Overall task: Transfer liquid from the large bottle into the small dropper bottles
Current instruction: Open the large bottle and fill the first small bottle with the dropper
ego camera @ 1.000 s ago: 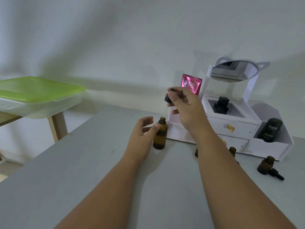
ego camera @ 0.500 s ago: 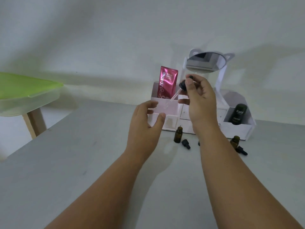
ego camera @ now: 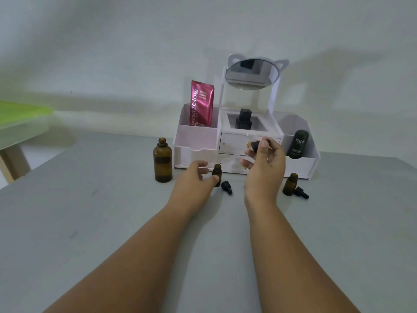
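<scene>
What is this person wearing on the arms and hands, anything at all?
Nothing that shows. The left forearm and right forearm have no sleeves, and the left hand and right hand wear no gloves. No watch or bracelet shows at either wrist.

**Amber bottles stand uncapped on grey table**

The large amber bottle [ego camera: 162,162] stands upright and uncapped at left. Near it to the right, a small amber dropper bottle [ego camera: 217,171] stands open, the left hand's [ego camera: 194,179] thumb against it and a black dropper cap [ego camera: 226,187] lying just beside. The right hand [ego camera: 265,170] pinches a dropper [ego camera: 256,145], its glass tube slanting down-left. Further right, a second small bottle [ego camera: 290,184] stands open beside its own fallen cap [ego camera: 301,192].
</scene>
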